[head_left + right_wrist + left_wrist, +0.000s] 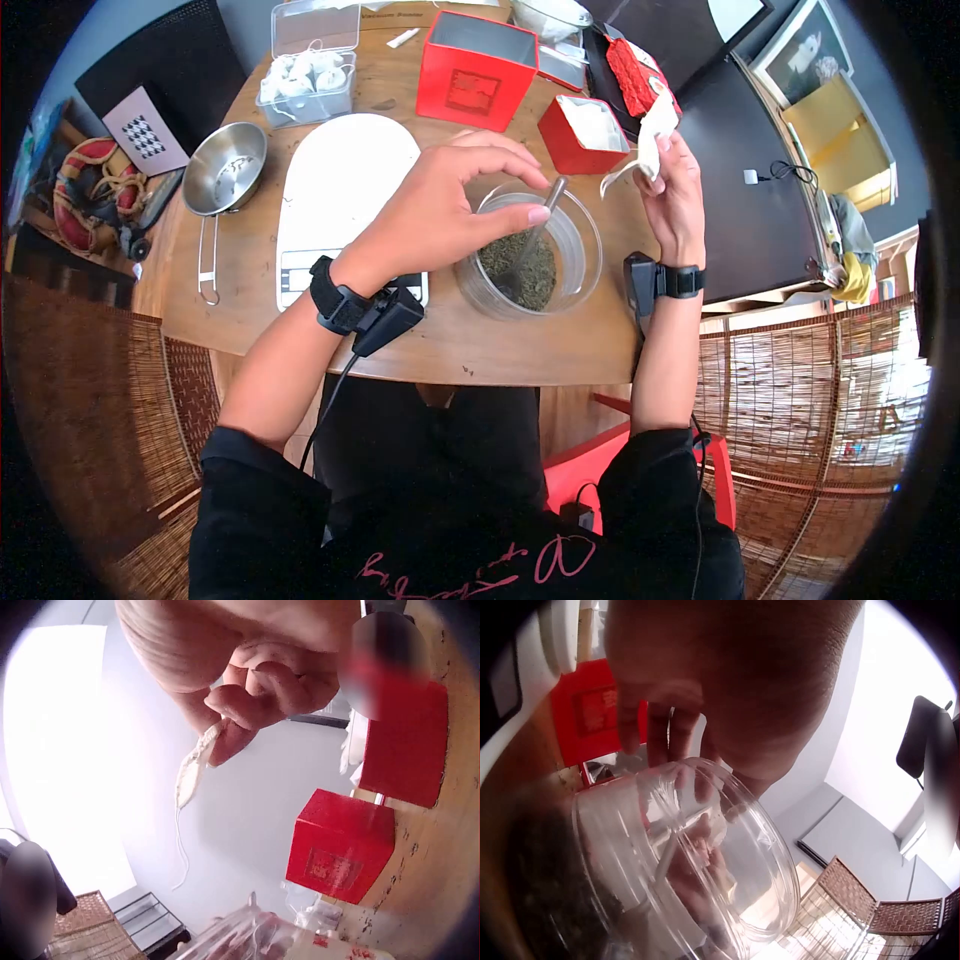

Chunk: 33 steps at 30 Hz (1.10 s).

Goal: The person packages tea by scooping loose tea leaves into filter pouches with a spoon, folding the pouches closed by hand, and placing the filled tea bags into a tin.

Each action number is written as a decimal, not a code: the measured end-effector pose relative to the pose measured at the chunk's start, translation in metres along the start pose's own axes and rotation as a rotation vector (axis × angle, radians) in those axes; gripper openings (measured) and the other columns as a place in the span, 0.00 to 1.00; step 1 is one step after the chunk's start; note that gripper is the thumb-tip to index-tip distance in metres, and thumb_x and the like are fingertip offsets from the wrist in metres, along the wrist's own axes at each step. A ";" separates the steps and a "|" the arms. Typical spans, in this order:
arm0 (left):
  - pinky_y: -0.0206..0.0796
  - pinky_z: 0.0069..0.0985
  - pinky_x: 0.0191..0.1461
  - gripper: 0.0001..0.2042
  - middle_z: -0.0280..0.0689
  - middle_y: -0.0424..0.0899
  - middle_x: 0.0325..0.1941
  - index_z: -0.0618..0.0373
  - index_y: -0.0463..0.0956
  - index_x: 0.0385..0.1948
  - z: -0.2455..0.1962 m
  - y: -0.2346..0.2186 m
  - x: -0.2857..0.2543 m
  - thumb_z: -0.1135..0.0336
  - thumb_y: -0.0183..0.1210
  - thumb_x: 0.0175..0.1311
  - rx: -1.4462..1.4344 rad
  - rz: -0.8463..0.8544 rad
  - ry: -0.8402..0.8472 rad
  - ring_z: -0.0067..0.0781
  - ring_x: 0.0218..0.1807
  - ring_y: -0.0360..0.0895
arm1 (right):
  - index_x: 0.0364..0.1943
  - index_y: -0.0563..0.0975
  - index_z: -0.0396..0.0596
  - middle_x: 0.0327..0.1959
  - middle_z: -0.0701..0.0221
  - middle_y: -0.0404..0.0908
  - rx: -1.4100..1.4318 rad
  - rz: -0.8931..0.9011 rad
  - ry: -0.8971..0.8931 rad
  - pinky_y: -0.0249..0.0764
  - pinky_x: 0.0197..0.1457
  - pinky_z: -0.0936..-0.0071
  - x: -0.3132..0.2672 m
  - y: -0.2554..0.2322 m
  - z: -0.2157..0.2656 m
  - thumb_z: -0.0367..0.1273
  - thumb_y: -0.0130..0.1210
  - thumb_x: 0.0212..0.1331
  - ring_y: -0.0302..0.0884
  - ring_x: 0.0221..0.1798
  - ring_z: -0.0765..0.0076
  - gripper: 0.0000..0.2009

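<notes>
A clear round jar (590, 245) holds dried dark green herb. Inside it leans a clear spoon (556, 198), its handle rising past the rim. My left hand (440, 200) arches over the jar with thumb and index fingertip apart, right at the handle's upper end. In the left wrist view, that hand's fingers show beyond the jar's transparent wall (780, 862). My right hand (672, 195) pinches a small white drawstring bag (655, 130) in the air, right of the jar. In the right wrist view the bag (193, 769) hangs flat with its string dangling.
Left of the jar lies a white kitchen scale (345, 180), with a steel pan (225, 170) beyond it. Behind stand a tall red box (475, 85), a smaller red box (580, 140) with white contents, and a plastic container (305, 95) of white pouches.
</notes>
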<state>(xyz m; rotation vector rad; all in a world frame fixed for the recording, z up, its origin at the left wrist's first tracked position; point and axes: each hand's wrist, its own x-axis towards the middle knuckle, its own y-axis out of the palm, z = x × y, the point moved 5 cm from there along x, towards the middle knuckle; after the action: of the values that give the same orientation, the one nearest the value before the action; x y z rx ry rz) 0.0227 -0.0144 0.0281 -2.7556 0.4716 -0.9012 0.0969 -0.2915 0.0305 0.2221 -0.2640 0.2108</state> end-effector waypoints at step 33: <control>0.71 0.24 0.53 0.11 0.36 0.87 0.50 0.56 0.86 0.44 0.008 0.001 -0.001 0.66 0.70 0.62 0.018 0.033 -0.098 0.27 0.50 0.81 | 0.39 0.81 0.41 0.30 0.76 0.85 -0.660 -0.321 0.071 0.66 0.34 0.88 0.007 -0.030 -0.018 0.33 0.69 0.62 0.74 0.30 0.89 0.10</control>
<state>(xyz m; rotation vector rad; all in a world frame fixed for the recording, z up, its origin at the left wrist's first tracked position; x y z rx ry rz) 0.0269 -0.0143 0.0206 -2.7511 0.4876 -0.7556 0.1148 -0.3149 0.0096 -0.3963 -0.2121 -0.1907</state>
